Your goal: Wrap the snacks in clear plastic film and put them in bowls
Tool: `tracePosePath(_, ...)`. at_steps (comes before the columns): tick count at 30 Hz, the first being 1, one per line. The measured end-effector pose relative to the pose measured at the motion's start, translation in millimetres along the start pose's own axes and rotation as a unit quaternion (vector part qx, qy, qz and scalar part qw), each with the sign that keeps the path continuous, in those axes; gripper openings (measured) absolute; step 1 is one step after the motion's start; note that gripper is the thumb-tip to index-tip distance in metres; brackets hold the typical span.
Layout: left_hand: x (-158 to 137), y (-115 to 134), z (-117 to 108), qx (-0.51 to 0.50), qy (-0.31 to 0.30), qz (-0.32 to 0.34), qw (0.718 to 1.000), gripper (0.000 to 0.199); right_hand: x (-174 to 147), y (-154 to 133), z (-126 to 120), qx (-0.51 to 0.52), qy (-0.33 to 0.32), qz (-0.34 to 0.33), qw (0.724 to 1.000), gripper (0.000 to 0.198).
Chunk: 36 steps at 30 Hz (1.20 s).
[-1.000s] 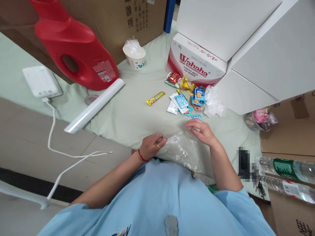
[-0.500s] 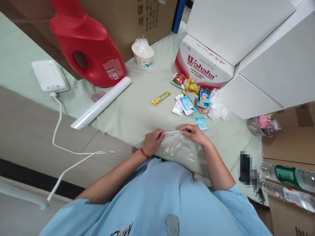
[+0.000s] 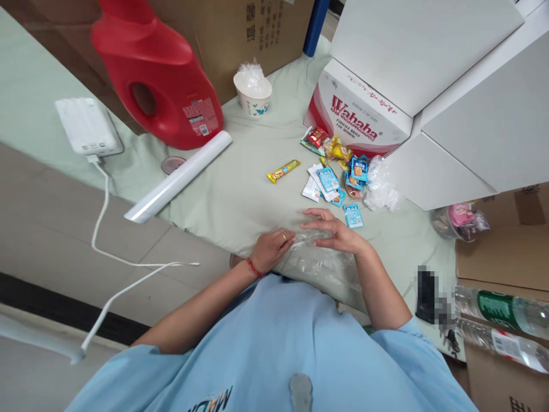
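A clear plastic bag [image 3: 321, 264] lies at the near table edge, just in front of my blue shirt. My left hand [image 3: 271, 250], with a ring and a red bracelet, pinches the bag's upper left edge. Over the bag's top, my right hand [image 3: 337, 232] is open, its fingers spread apart. Just beyond it rests a blue snack packet [image 3: 353, 216]. Farther off are white and blue packets [image 3: 326, 181], a yellow snack bar [image 3: 283, 171], and a pile of small blue packets [image 3: 358, 170] beside a crumpled clear bag [image 3: 381, 184].
A red detergent jug [image 3: 171, 86], a white roll [image 3: 180, 177] and a power bank [image 3: 89, 126] with its cable are on the left. A paper cup [image 3: 254, 97] stands at the back. White boxes and a Wahaba carton [image 3: 351, 114] fill the back right; bottles [image 3: 501, 308] lie right.
My right hand has let go of the bag's edge and opened its fingers above it. The left hand keeps its pinch on the bag. The view has shifted slightly.
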State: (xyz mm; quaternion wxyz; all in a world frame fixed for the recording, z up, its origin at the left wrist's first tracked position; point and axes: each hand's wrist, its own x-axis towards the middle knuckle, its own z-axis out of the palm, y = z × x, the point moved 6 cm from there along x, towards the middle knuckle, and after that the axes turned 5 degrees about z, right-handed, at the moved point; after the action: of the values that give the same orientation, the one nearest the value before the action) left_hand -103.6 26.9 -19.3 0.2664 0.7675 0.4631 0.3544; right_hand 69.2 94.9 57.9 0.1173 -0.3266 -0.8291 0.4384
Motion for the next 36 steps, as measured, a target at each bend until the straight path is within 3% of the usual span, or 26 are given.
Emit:
tracePosePath(4, -0.4, -3.0, -1.9, -0.012, 0.022, -0.006, 1.0, 0.04, 9.8, 0.6, 4.1, -0.001, 0.013, -0.018, 1.0, 0.017)
tracePosePath(12, 0.1, -4.4, -4.0, -0.005, 0.039, -0.008, 0.999, 0.042, -1.1, 23.2, -16.0, 0.068, 0.074, 0.059, 0.993, 0.024)
tracePosePath(18, 0.7, -1.7, -2.5, -0.002, 0.03, 0.009, 1.0, 0.043, 7.7, 5.8, -2.5, 0.047, -0.013, -0.018, 0.999, 0.033)
tracePosePath(21, 0.4, -1.4, -2.7, 0.007, 0.025, 0.005, 1.0, 0.047, 13.7, 1.5, 8.4, 0.055, -0.046, -0.046, 0.996, 0.024)
tracePosePath(30, 0.1, -0.7, -4.4, 0.006, 0.025, -0.003, 1.0, 0.044, 11.3, 14.1, -6.4, 0.032, 0.034, 0.014, 0.999, 0.022)
tracePosePath(36, 0.1, -0.8, -4.2, 0.008, 0.026, 0.003, 1.0, 0.041, 8.6, 4.9, 2.1, 0.028, -0.007, -0.032, 0.999, 0.029)
